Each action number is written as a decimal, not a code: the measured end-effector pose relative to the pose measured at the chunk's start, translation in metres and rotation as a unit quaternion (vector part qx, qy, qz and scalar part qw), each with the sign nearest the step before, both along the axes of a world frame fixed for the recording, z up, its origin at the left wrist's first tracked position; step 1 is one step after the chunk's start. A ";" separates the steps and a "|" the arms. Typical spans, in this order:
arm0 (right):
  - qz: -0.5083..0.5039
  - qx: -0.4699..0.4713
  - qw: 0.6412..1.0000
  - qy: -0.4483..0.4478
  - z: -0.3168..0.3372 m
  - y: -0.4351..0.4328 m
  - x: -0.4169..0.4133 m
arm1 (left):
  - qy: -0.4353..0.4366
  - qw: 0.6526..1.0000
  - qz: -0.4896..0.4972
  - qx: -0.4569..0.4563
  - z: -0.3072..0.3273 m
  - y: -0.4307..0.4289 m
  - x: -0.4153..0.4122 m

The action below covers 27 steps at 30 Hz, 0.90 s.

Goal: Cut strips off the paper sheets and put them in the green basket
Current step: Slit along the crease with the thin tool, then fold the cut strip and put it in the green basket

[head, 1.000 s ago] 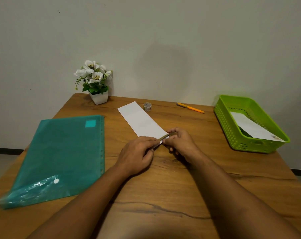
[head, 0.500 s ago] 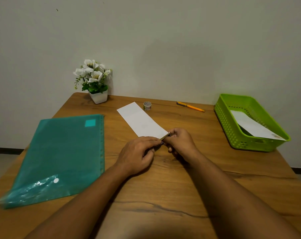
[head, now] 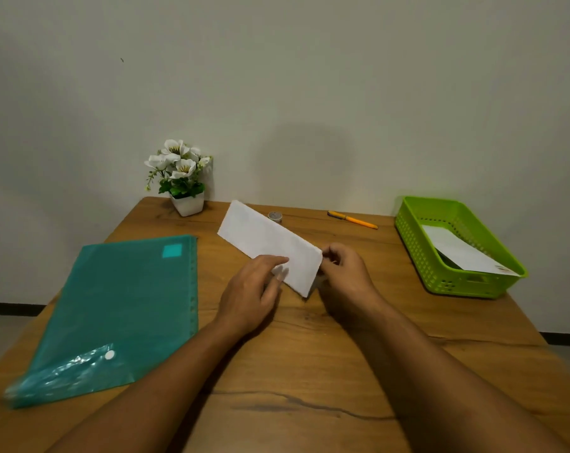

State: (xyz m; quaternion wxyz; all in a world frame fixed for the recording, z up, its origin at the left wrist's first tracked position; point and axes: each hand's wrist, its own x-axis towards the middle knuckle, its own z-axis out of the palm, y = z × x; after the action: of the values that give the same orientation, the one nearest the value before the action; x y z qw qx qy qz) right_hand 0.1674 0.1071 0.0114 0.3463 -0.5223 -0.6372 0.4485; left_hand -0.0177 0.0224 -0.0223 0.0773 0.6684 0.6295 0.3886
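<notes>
Paper strip (head: 270, 246) is being held at the middle of the desk (head: 309, 371), its near end lifted off the wood and its far end reaching toward the back edge. It is being pinched near that end by the left hand (head: 254, 292), thumb on top and fingers curled beneath. The right hand (head: 345, 273) is being kept closed at the strip's near right corner; whether anything else is being gripped inside it cannot be told.

Green basket (head: 457, 250) is being kept at the right side of the desk, well apart from the hands, with a white paper piece (head: 460, 253) lying slanted inside it. A teal plastic folder (head: 120, 308) is lying flat at the left. Along the back edge, a potted white flower (head: 182, 178), a small round tape roll (head: 274, 216) just beside the strip's far end, and an orange pen (head: 352, 219) are being left untouched.
</notes>
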 end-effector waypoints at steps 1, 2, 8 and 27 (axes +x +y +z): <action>0.003 0.047 0.999 0.003 0.011 0.003 0.002 | -0.001 1.000 0.006 0.011 0.006 0.002 0.000; 0.011 0.101 0.995 0.005 0.025 0.006 0.003 | -0.002 1.000 0.017 0.024 0.015 0.006 0.000; 0.062 0.277 0.959 0.010 0.116 0.013 -0.001 | 0.025 0.990 0.034 0.135 0.097 0.043 0.001; 0.049 0.250 0.941 0.224 0.171 0.015 0.002 | -0.213 0.957 -0.029 0.194 0.189 0.045 0.004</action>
State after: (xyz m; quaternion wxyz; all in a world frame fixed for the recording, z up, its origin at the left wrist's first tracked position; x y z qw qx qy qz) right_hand 0.1696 0.1222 0.1823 0.5773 -0.2733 -0.6593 0.3967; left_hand -0.0138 0.0671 0.1669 0.0895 0.5905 0.4914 0.6340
